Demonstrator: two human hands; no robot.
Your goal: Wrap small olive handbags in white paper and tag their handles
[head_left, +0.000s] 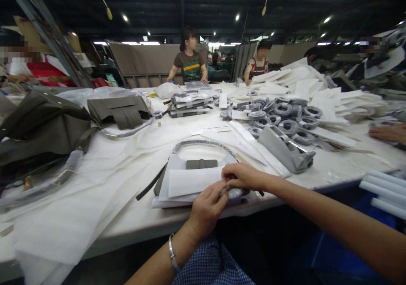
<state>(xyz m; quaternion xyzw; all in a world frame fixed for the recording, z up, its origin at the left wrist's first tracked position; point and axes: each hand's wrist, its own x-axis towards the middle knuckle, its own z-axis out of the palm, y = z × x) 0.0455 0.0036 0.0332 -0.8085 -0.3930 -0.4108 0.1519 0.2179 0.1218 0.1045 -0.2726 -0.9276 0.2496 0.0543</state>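
A dark olive handbag (pixel 202 164) lies at the table's front edge, partly covered by white sheets. A folded white foam sheet (pixel 193 182) rests across its front. The bag's wrapped handle (pixel 203 142) arches behind it. My left hand (pixel 209 206) and my right hand (pixel 241 177) meet at the right end of the foam sheet, fingers pinched together. What lies between the fingertips is too small to make out. Just below them is a grey plastic-wrapped piece (pixel 235 194). A dark strap (pixel 151 182) sticks out at the bag's left.
Several wrapped strap coils (pixel 287 126) are heaped behind on the right, near a grey pouch (pixel 282 149). More olive bags (pixel 120 111) stand left. White sheets (pixel 317 84) are piled at the far right. Co-workers stand across the table (pixel 120 217); a co-worker's hand (pixel 388 133) rests at right.
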